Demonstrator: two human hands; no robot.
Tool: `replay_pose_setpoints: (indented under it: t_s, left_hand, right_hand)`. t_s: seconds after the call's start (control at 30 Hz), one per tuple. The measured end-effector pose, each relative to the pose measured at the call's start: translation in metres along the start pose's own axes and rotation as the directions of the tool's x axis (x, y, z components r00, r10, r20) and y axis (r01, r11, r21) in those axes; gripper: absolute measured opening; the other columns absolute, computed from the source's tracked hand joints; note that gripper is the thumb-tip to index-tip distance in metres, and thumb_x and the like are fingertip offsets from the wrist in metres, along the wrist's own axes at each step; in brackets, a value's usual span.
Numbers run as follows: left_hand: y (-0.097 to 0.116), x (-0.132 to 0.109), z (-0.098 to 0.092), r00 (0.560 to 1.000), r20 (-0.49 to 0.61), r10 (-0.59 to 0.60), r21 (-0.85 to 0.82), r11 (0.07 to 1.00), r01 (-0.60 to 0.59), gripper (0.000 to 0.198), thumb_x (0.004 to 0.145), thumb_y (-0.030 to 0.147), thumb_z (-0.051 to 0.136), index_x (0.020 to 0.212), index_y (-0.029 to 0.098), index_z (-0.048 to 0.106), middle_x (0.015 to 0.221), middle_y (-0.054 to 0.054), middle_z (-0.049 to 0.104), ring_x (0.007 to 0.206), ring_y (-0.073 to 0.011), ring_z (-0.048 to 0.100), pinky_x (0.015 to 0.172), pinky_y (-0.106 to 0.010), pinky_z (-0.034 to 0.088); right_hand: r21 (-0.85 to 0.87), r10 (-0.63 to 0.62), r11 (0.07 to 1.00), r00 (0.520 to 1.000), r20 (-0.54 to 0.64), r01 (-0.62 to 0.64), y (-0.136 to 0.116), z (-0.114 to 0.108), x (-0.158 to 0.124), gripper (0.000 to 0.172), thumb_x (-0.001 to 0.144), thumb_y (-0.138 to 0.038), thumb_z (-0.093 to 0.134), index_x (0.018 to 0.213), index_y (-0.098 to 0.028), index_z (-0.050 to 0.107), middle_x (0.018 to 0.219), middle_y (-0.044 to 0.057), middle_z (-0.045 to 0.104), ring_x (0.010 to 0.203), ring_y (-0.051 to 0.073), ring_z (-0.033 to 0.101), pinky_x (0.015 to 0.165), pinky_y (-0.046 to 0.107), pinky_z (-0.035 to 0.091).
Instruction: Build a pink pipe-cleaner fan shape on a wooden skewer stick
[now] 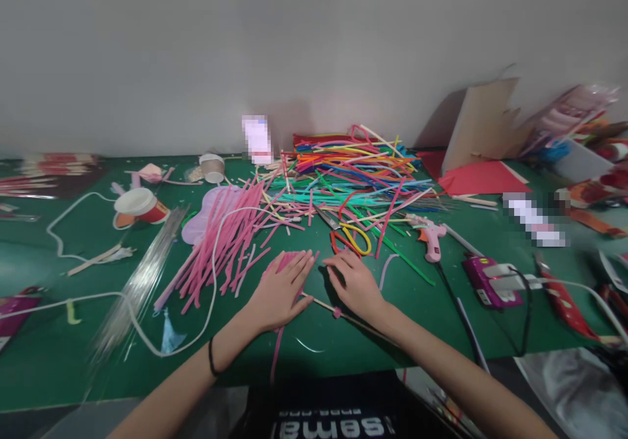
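My left hand point(282, 288) lies flat on a pink fuzzy piece point(279, 262), fingers stretched out; most of the piece is hidden under the palm. From below it a pink strip point(276, 357) runs towards the table's front edge. My right hand point(356, 288) rests just to the right, its fingers loosely curved and apart, with nothing visible in them. A thin stick point(321, 303) with a small pink lump point(337, 313) on it passes between the hands and under my right forearm. Scissors point(346, 229) with red and yellow handles lie just beyond my right hand.
Pink pipe cleaners point(230, 229) and a multicoloured heap point(353, 164) spread behind the hands. A pink glue gun point(432, 239) and purple power block point(490, 282) lie right. Left are a paper cup point(140, 205), clear thin rods point(142, 282) and a white cable point(214, 275).
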State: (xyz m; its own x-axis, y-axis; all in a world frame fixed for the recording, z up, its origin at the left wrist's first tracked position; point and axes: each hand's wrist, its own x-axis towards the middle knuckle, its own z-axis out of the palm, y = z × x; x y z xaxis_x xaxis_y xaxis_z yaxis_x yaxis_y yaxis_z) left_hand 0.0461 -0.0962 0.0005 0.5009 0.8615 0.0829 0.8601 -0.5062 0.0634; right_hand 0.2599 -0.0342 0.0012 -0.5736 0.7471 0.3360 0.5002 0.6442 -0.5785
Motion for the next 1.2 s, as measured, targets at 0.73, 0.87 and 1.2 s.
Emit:
replay_pose_setpoints:
  t_s: [0.73, 0.87, 1.2]
  left_hand:
    - [0.000, -0.011, 0.005, 0.995, -0.081, -0.054, -0.037, 0.998, 0.051, 0.057, 0.100, 0.027, 0.028, 0.154, 0.014, 0.015, 0.155, -0.011, 0.033, 0.145, -0.0232, 0.027, 0.119, -0.044, 0.018]
    - [0.003, -0.012, 0.004, 0.997, -0.054, -0.057, -0.007, 0.998, 0.057, 0.056, 0.099, 0.026, 0.030, 0.153, 0.017, 0.020, 0.156, -0.009, 0.033, 0.145, -0.0223, 0.025, 0.119, -0.044, 0.016]
    - [0.002, -0.011, 0.007, 0.997, -0.052, -0.059, -0.003, 0.998, 0.059, 0.056, 0.099, 0.030, 0.030, 0.154, 0.021, 0.019, 0.156, -0.008, 0.032, 0.144, -0.0220, 0.029, 0.118, -0.042, 0.016]
  right_hand:
    - [-0.080, -0.168, 0.981, 0.977, 0.135, 0.179, -0.019, 0.030, -0.007, 0.021, 0.096, -0.027, 0.051, 0.101, -0.023, 0.072, 0.092, 0.007, 0.067, 0.086, 0.020, 0.053, 0.078, 0.034, 0.048]
    - [-0.052, -0.166, 0.983, 0.976, 0.144, 0.175, -0.019, 0.026, -0.006, 0.022, 0.096, -0.025, 0.050, 0.103, -0.022, 0.071, 0.093, 0.008, 0.068, 0.087, 0.021, 0.054, 0.080, 0.036, 0.049]
    - [-0.106, -0.024, 0.994, 0.996, 0.086, 0.033, 0.013, 0.005, 0.040, 0.027, 0.095, -0.024, 0.050, 0.115, -0.025, 0.068, 0.102, 0.010, 0.062, 0.099, 0.025, 0.052, 0.088, 0.042, 0.047]
